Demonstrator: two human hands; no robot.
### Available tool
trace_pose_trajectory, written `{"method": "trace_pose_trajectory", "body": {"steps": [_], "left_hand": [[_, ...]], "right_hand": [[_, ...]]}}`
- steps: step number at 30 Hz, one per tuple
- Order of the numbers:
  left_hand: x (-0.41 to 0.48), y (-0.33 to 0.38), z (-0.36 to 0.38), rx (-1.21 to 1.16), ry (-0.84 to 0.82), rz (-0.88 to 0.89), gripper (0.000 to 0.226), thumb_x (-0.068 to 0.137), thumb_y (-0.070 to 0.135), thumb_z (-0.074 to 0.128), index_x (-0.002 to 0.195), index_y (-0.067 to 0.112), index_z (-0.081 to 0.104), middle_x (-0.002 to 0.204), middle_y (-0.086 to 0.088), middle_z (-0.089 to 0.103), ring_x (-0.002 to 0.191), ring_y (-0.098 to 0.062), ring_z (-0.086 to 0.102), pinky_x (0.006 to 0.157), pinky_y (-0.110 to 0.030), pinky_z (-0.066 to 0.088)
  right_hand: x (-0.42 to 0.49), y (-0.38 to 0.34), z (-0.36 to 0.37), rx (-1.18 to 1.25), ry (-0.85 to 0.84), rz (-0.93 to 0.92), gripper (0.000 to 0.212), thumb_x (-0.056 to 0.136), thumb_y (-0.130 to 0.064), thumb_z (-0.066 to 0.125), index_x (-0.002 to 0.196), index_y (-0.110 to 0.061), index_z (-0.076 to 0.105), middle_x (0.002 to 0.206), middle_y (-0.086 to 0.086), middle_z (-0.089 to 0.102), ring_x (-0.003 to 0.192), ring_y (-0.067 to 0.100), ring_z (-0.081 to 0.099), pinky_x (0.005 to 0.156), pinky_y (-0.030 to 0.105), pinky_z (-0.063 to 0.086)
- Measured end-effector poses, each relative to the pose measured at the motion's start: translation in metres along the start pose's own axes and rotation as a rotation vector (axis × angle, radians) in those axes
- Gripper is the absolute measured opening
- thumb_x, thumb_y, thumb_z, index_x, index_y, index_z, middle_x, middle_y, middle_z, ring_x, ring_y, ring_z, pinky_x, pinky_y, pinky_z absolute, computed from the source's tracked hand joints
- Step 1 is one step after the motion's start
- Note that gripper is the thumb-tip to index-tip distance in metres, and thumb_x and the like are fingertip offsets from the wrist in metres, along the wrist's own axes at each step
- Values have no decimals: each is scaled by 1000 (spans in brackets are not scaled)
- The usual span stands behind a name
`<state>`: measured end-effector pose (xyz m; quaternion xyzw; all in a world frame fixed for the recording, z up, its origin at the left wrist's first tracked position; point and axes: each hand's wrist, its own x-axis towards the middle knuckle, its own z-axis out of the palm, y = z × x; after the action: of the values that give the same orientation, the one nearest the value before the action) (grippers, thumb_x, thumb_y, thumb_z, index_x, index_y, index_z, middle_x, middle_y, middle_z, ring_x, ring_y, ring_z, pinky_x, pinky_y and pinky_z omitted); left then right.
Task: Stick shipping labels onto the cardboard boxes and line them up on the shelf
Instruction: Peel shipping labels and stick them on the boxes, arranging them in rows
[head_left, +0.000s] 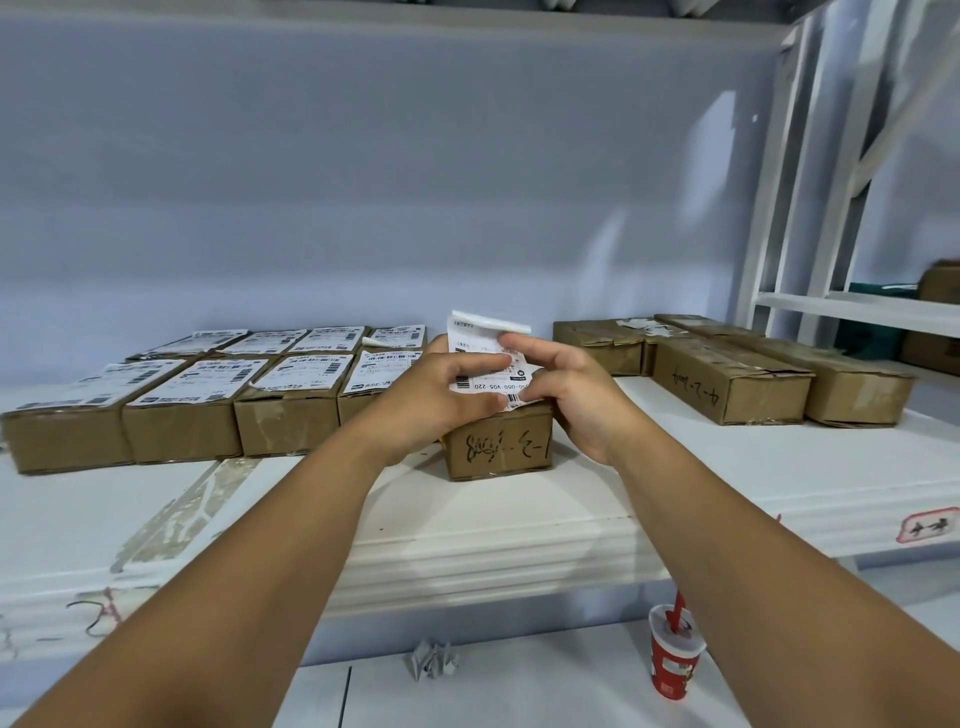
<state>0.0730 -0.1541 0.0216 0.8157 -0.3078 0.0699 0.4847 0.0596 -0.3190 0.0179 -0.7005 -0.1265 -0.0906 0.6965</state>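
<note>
White shelf (519, 519): on a pen-marked box (498, 447), left hand (431, 395) and right hand (576, 395) pinch a label (480, 348) reading "V05-220".

Cardboard boxes (182, 431) on white shelf (519, 519)

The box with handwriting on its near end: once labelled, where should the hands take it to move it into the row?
Probably near its front corners, from the front: left hand on its left long side, right hand on the right. The box lies end-on to the person, with shelf showing to its right; its top carries the half-stuck label, so keep off it.
</note>
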Motion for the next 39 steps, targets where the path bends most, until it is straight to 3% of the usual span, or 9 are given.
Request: {"method": "trace_pose_trajectory", "body": {"steps": [6, 13, 18, 23, 26, 28, 31, 35, 39], "left_hand": [[-2, 2, -1, 110, 9, -13, 40, 85, 26, 67, 124, 33, 58, 106, 14, 39, 110, -2, 47, 96, -19, 38], [-1, 0, -1, 185, 42, 10, 43, 83, 29, 70, 122, 41, 55, 129, 7, 36, 114, -4, 43, 87, -8, 32], [-5, 2, -2, 239, 62, 53, 38, 83, 30, 69, 117, 40, 56, 149, 10, 15, 119, 7, 26, 98, -15, 25], [-13, 4, 2, 319, 112, 122, 16, 85, 32, 65, 98, 39, 61, 150, 16, 12, 119, 9, 32, 96, -17, 30], [-15, 3, 3, 357, 116, 147, 11, 86, 34, 64, 96, 35, 67, 151, 20, 6, 111, 14, 36, 92, -12, 33], [-15, 3, 2, 389, 100, 178, 16, 88, 34, 61, 99, 31, 72, 152, 21, 2, 114, 15, 38, 91, -8, 33], [-16, 1, 2, 454, 102, 206, 22, 91, 35, 56, 103, 29, 72, 149, 23, 4, 105, 13, 48, 98, -22, 39], [-16, -2, 3, 571, 180, 193, 22, 90, 42, 55, 98, 33, 74, 129, 15, 19, 106, -8, 29, 98, -34, 38], [-15, -1, 4, 740, 311, 258, 25, 88, 47, 52, 91, 37, 74, 109, 8, 28, 95, -8, 19, 91, -28, 27]], "right_hand": [[-4, 1, 0, -40, -25, -27, 56, 78, 18, 41, 117, -15, 63, 110, 16, 66, 97, 22, 63, 81, 27, 48], [-9, -3, 6, -198, 70, -40, 48, 84, 10, 45, 126, -9, 59, 131, 2, 45, 99, 7, 53, 68, 8, 44], [-13, -5, 7, -104, 34, 123, 41, 88, 0, 43, 119, -14, 63, 91, -4, 58, 72, 14, 58, 40, 11, 39], [-16, -5, 7, -185, 30, 120, 45, 86, -4, 43, 117, -27, 66, 93, 5, 65, 72, 20, 61, 48, 18, 44], [-13, 0, 7, -368, 128, -39, 32, 86, -7, 51, 102, -26, 71, 114, 4, 54, 106, 16, 55, 78, 21, 46], [-11, 2, 8, -437, 156, -108, 27, 85, -8, 55, 90, -29, 72, 108, -1, 46, 115, 13, 46, 91, 20, 39], [-9, 4, 7, -446, 146, -132, 29, 85, -7, 56, 81, -32, 71, 95, -6, 45, 114, 16, 47, 100, 27, 38], [-7, 5, 6, -468, 171, -124, 25, 85, -10, 58, 88, -30, 72, 97, -4, 42, 114, 15, 45, 99, 25, 38], [-5, 8, 6, -489, 162, -105, 26, 87, -13, 58, 107, -23, 71, 99, -3, 44, 120, 17, 43, 108, 32, 34]]}}
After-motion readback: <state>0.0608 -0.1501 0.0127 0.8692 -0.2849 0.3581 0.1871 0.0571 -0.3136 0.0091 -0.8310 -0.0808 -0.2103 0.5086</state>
